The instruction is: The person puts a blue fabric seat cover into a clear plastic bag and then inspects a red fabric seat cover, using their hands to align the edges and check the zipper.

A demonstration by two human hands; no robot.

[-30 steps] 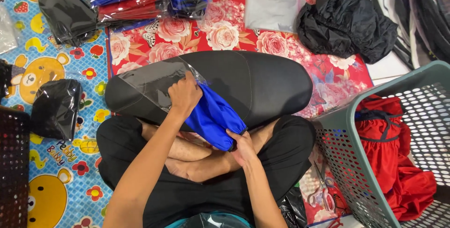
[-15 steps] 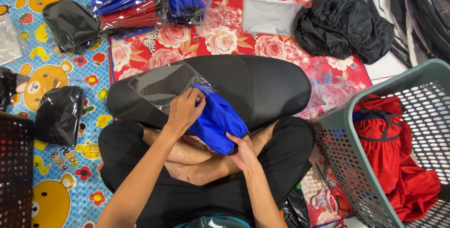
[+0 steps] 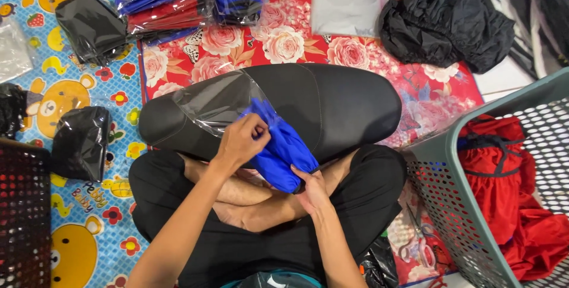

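While seated cross-legged on a patterned mat, person works over a black padded seat [image 3: 332,110] laid across the lap; left hand [image 3: 243,141] pinches the mouth of a clear plastic bag [image 3: 213,101] against a folded blue cloth [image 3: 283,149], which sits half inside the bag on the seat's near edge; right hand [image 3: 312,188] grips the cloth's lower end from beneath; grey mesh basket [image 3: 450,205] holding red cloth [image 3: 504,193] stands just right of the knee

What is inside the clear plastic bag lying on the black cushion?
The upper end of the blue folded cloth sits in the clear plastic bag, pinched by the left hand. The right hand supports its lower end. The bag's far end looks empty.
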